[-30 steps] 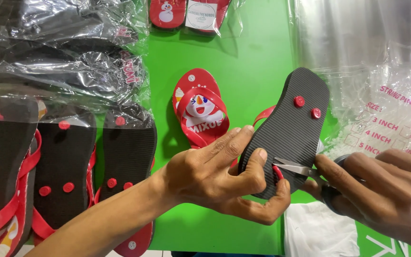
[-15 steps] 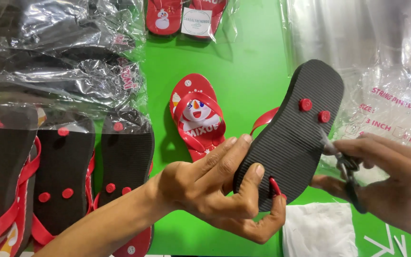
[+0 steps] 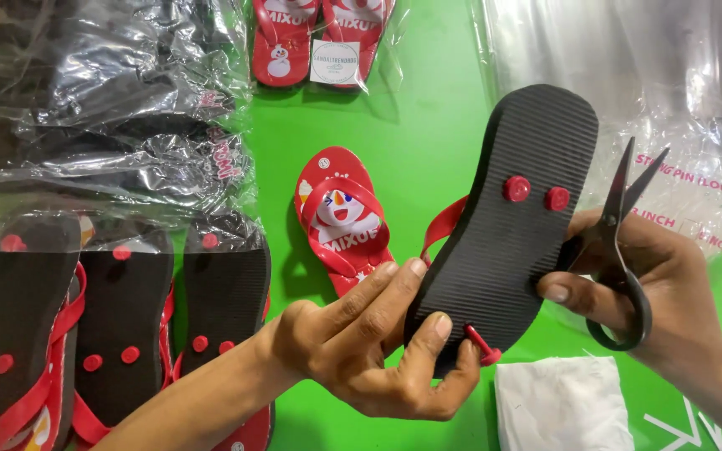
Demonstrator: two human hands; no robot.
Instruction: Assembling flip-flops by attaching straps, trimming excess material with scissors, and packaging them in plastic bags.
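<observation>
Head view: beyond the left hand (image 3: 361, 355) fingers lies a red sandal (image 3: 340, 219), face up; bagged sandals (image 3: 139, 150) and upturned black soles (image 3: 127, 326) sit beside the wrist. A white cloth (image 3: 563, 405) lies below the right hand (image 3: 658, 305). The left fingers pinch the black sole (image 3: 507, 225), which is tilted, ribbed, with red plugs. The right fingers grip scissors (image 3: 620, 250), blades narrowly apart, just beside the sole. The counter (image 3: 428, 134) is green.

Left hand (image 3: 369, 351) fingers curled in a grip, right hand (image 3: 653, 288) closed, thumb extended
</observation>
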